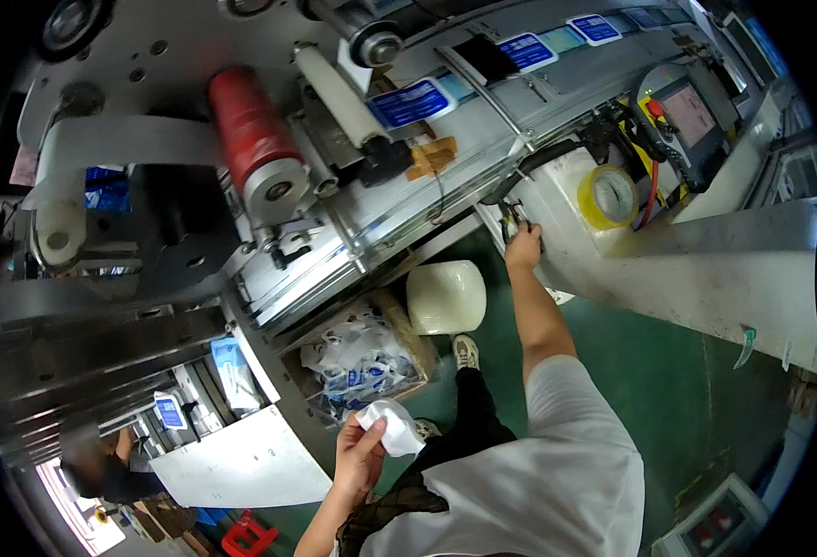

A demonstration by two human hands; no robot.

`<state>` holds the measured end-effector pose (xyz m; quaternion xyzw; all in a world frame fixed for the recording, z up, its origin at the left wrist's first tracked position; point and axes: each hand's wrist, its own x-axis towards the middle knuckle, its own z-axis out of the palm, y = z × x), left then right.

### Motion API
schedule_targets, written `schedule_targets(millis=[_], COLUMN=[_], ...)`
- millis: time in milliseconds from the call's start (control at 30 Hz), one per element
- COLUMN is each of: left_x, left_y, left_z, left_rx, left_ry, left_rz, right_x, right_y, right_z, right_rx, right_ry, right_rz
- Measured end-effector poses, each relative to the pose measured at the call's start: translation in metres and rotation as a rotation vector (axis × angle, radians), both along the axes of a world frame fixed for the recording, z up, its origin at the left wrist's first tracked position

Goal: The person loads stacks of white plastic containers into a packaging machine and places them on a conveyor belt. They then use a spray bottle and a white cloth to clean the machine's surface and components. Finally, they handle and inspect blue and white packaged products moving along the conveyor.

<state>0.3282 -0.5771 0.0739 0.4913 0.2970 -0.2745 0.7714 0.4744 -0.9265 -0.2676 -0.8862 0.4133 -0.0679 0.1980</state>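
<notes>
My left hand [360,453] is closed, pinching a crumpled white wipe or cloth [397,429] between thumb and fingers. It is low in the view, close to my body. My right arm stretches forward to the machine's edge. There my right hand [524,249] is closed on a small hand tool [511,221] with dark and yellowish parts. The tool looks like pliers, but the fingers cover part of it. Beside that hand is a white box-shaped surface [562,200] bearing a roll of yellow tape [607,197].
A conveyor [483,139] carries blue-and-white packs [415,102]. A red roller [255,130] is at left, a control panel [687,116] at right. Below stand a cream stool [447,297] and a carton [408,339] of plastic scraps. Another person [116,464] is at lower left.
</notes>
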Motion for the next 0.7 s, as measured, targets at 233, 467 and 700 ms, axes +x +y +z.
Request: schedule_targets(millis=[233, 467, 700], left_x=[-0.006, -0.023, -0.046], left_y=[0.031, 0.092, 0.214], left_z=[0.026, 0.081, 0.099], left_rx=[-0.108, 0.405, -0.042], left_ry=[-0.166, -0.718, -0.829], left_rz=[-0.041, -0.209, 0.077], right_x=[-0.079, -0.091, -0.125], right_y=[0.083, 0.187, 0.291], right_z=[0.113, 0.325, 0.441], right_rx=[2.119, 2.092, 1.570], right_ry=[-0.504, -0.566, -0.541], right_rz=[-0.410, 0.578, 1.019])
